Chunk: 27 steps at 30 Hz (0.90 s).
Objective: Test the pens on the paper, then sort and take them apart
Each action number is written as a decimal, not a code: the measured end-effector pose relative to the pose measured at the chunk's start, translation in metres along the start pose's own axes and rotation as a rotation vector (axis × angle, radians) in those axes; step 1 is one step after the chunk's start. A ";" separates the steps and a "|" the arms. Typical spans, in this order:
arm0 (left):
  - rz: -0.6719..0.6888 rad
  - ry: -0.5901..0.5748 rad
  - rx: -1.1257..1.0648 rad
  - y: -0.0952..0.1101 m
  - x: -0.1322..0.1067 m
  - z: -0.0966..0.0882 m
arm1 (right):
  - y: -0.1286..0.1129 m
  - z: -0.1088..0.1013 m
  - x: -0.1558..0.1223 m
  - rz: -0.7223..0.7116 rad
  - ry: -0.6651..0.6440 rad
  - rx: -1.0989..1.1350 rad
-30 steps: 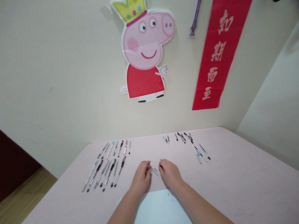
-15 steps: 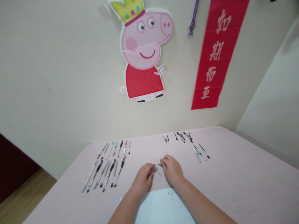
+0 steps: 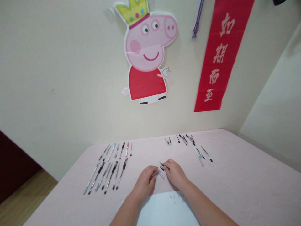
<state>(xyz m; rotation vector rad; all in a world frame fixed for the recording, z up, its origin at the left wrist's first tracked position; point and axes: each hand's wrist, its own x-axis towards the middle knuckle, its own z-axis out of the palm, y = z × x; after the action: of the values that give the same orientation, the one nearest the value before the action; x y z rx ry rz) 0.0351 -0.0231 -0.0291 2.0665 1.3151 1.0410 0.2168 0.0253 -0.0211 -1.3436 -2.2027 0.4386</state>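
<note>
Just beyond the white sheet (image 3: 162, 209), small-part handling seems in hand, calling next for steadiness: the right hand (image 3: 174, 172) pinches a dark piece (image 3: 161, 164), the left hand (image 3: 146, 179) meets a clear tube (image 3: 161, 175) (grip I cannot tell).

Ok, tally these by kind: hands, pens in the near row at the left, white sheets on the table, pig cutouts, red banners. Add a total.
Left hand and right hand: 2
Near-row pens: 7
White sheet: 1
Pig cutout: 1
Red banner: 1
Total: 12
</note>
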 end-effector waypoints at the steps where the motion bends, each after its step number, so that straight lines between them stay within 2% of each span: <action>1: 0.011 -0.004 -0.004 0.000 0.000 0.000 | -0.003 0.001 -0.001 -0.013 -0.010 0.009; 8: 0.041 -0.016 -0.028 0.001 0.002 0.003 | -0.014 0.001 -0.006 -0.096 -0.011 0.025; 15: -0.071 0.198 0.051 -0.006 0.004 0.003 | -0.019 0.006 -0.009 -0.196 -0.134 -0.048; 19: -0.115 0.262 0.030 -0.012 0.005 0.002 | -0.025 0.011 -0.010 -0.220 -0.180 -0.115; 27: -0.145 0.225 0.040 -0.013 0.005 0.002 | -0.032 0.018 -0.010 -0.163 -0.233 -0.224</action>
<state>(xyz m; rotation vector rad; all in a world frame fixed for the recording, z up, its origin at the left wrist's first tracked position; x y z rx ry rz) 0.0311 -0.0130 -0.0375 1.8926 1.5824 1.2173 0.1869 0.0014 -0.0213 -1.2630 -2.5960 0.3074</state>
